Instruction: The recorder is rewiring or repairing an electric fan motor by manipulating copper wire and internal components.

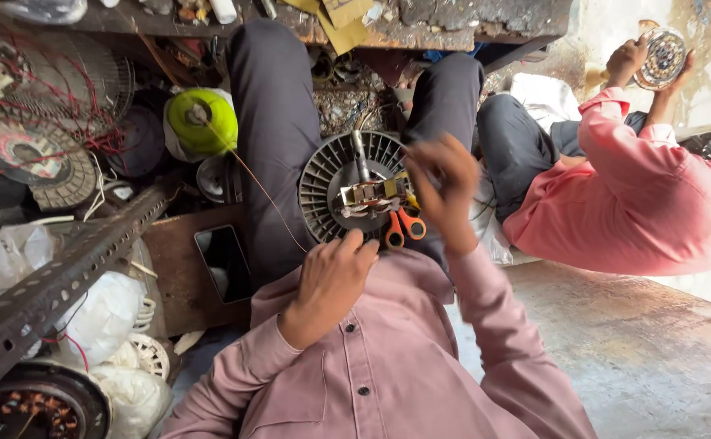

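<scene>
On the person's lap, the left hand (333, 272) is curled into a loose fist at the near rim of a round finned fan motor (331, 183), seemingly pinching a thin copper wire (266, 195), though I cannot tell how firmly. Just beyond, orange-handled scissors (403, 228) lie on the motor, and the blurred right hand (445, 187) closes its fingers over the winding block (372, 195). Farther left the wire runs to a green spool (202, 120); at far right a co-worker in pink holds another round stator (663, 57).
</scene>
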